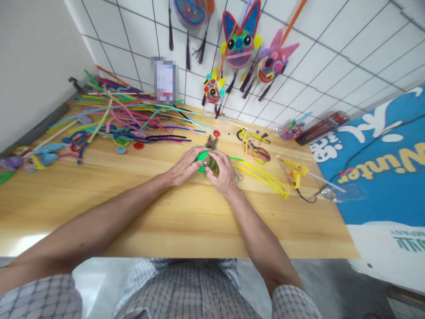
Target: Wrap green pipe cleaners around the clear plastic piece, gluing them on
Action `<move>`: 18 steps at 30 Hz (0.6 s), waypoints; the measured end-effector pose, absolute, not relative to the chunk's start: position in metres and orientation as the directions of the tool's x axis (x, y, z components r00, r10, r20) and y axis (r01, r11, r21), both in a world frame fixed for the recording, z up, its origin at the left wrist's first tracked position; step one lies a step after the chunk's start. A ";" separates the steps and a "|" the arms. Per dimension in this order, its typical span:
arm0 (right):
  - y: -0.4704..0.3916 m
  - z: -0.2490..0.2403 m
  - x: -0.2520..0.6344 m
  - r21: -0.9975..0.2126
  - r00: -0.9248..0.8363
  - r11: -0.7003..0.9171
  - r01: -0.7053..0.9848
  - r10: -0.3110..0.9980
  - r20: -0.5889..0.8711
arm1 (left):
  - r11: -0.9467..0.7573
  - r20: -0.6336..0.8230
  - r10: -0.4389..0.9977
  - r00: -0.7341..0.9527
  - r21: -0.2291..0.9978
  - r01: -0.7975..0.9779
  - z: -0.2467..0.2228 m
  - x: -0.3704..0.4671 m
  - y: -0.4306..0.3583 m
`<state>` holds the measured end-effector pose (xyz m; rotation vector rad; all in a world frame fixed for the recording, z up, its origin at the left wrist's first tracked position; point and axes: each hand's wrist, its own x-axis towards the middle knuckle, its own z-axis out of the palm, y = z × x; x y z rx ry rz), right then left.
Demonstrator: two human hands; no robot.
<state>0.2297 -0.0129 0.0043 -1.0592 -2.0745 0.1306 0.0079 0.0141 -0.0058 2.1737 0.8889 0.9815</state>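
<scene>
Green round piece (202, 157), mid-frame, sits between your left hand (185, 167) and right hand (223, 172), both closed around it; long axis unclear.

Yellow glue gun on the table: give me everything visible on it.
The yellow glue gun looks like plastic, with a blocky body and a handle. It apparently lies on its side on the wooden table, toward the right end, nozzle pointing away and left, handle toward the person. A long whitish stick juts from its rear, to the right. A dark cord leaves the handle and loops right. Neither the left hand nor right hand touches it. Trigger detail: too small to tell.
</scene>
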 end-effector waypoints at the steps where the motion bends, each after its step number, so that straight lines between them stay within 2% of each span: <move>1: -0.013 0.005 0.230 -0.411 -0.341 0.653 0.636 0.716 0.609 | -0.599 0.401 0.765 0.504 0.731 0.328 -0.005 0.008 0.014; 18: -0.013 0.004 0.230 -0.393 -0.339 0.639 0.661 0.722 0.604 | -0.604 0.422 0.766 0.485 0.731 0.318 -0.004 0.011 0.013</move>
